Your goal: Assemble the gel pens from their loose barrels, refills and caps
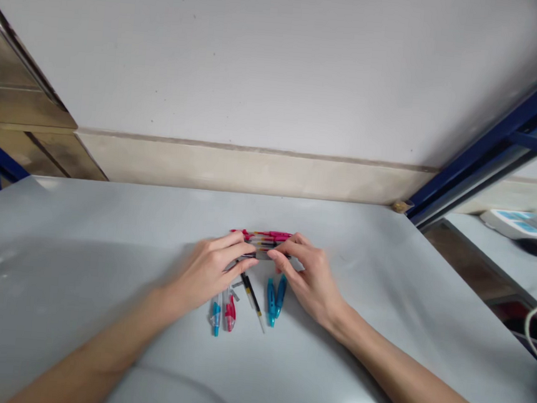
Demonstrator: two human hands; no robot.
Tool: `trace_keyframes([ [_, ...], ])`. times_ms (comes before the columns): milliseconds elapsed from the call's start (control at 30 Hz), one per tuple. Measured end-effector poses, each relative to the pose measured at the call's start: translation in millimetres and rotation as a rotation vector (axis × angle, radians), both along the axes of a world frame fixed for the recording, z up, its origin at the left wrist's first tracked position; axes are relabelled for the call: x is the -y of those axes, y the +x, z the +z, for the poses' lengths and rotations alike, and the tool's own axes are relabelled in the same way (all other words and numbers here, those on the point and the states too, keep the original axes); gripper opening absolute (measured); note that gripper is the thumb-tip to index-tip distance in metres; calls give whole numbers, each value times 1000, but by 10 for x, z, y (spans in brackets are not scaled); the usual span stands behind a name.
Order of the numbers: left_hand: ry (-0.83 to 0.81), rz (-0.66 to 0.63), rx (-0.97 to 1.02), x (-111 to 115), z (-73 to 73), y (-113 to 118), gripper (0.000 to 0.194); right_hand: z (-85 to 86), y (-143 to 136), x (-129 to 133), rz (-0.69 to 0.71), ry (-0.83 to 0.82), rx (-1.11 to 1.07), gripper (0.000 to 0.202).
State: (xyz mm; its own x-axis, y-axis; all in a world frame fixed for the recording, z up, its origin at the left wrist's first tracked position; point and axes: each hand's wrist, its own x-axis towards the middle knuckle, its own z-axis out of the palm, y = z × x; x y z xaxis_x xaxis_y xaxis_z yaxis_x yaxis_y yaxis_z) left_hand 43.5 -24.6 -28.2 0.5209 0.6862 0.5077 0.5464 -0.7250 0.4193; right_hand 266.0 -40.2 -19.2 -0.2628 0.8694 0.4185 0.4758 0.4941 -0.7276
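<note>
Left hand and right hand pinch opposite ends of a slim pen, short of the far edge of the tabletop, probably light, stiff and kinda slick, so grip both ends.

Two bare forearms, slim bare fingers

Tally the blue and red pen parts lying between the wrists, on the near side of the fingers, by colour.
Blue parts: 3
Red part: 1
Total: 4
</note>
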Motion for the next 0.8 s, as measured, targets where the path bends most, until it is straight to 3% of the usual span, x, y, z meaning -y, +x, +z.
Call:
trace_keyframes([
  [100,-8,21,-10,0,-10,17,15,-10,-2,-11,15,-25,15,32],
  [167,-30,41,-3,-20,-30,12,13,-30,3,-28,40,-56,-7,19],
  [367,-72,26,64,-72,-42,5,11,-30,27,-56,27,-45,-16,7],
  [500,-42,-15,71,-54,-19,19,17,8,21,-69,-33,-47,55,27],
  [633,-44,-11,59,-31,-8,12,13,-6,18,-85,-3,-62,70,40],
  [800,-70,27,29,-36,18,-12,11,-34,25,-68,8,-29,21,17],
])
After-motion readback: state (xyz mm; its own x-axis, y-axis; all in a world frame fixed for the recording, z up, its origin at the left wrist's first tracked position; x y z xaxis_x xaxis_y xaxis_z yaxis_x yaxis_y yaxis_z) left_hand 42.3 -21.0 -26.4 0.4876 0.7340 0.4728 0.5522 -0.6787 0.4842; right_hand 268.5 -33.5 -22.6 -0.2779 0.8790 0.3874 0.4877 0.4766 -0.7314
